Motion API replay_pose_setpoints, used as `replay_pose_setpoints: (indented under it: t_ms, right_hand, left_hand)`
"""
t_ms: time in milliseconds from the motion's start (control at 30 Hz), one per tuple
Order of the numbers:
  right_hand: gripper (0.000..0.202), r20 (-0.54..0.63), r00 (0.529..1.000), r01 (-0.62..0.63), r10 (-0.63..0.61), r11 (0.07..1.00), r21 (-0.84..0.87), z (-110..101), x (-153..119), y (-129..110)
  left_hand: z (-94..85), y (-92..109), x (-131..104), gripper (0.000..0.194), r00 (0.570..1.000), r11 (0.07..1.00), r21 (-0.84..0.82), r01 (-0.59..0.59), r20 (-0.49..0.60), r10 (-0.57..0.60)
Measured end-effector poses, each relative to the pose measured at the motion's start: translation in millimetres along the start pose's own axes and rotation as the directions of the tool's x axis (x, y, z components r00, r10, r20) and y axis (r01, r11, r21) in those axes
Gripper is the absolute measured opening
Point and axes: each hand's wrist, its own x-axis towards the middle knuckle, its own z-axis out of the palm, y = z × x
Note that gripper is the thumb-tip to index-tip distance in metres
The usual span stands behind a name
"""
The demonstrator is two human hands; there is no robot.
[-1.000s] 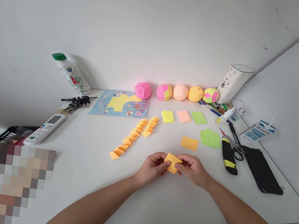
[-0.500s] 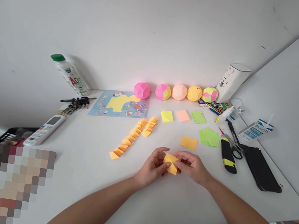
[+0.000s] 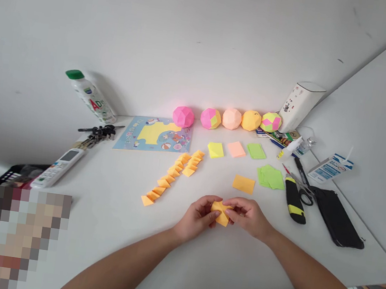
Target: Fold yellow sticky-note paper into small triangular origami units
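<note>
Between my two hands is a piece of folded orange paper [image 3: 221, 215], its edges partly covered by fingers. My left hand [image 3: 200, 216] pinches its left side, thumb on top. My right hand [image 3: 248, 217] is closed on the right side, thumb and fingers near the upper edge. Just beyond my hands lies a flat orange paper stack [image 3: 244, 184]. To the left, folded orange paper pieces [image 3: 167, 179] stand in two overlapping rows on the table [image 3: 112, 229].
Several faceted paper balls, one pink [image 3: 183, 116], line the wall. Yellow [image 3: 215, 150], peach [image 3: 237, 149] and green sheets [image 3: 271, 177] lie ahead. At right are a black-yellow cutter [image 3: 295, 200], scissors [image 3: 305, 195] and a black pouch [image 3: 338, 217]; a remote [image 3: 57, 168] and bottle [image 3: 90, 97] stand left.
The fingers of my left hand have shifted along the upper edge of the folded orange paper, whose shape and tilt look slightly different. Things on the table have stayed put.
</note>
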Motion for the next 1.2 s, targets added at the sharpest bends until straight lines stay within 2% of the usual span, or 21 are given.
replay_pose_setpoints:
  t_ms: [300, 667, 1033, 1200]
  right_hand:
    - [0.022, -0.003, 1.000, 0.011, -0.011, 1.000, -0.019, 0.9, -0.1, -6.0]
    - [0.019, 0.012, 0.999, 0.039, -0.038, 0.998, -0.056, -0.9, -1.1, -0.1]
    - [0.016, -0.004, 0.995, 0.098, -0.099, 0.988, -0.123, -0.5, -0.5, -2.5]
    - [0.015, -0.011, 0.989, 0.145, -0.150, 0.970, -0.193, -2.2, 1.5, -0.7]
  left_hand:
    - [0.4, 2.4, -0.3, 0.039, 1.000, 1.000, 0.010, 0.007, -0.012, -0.007]
    - [1.5, 4.6, -0.5, 0.037, 1.000, 1.000, -0.002, 0.004, -0.009, -0.004]
    - [1.3, 3.1, 1.3, 0.032, 0.998, 0.998, -0.027, -0.059, 0.032, 0.060]
    - [0.1, 2.2, 1.2, 0.029, 0.999, 0.998, -0.050, -0.049, 0.016, 0.049]
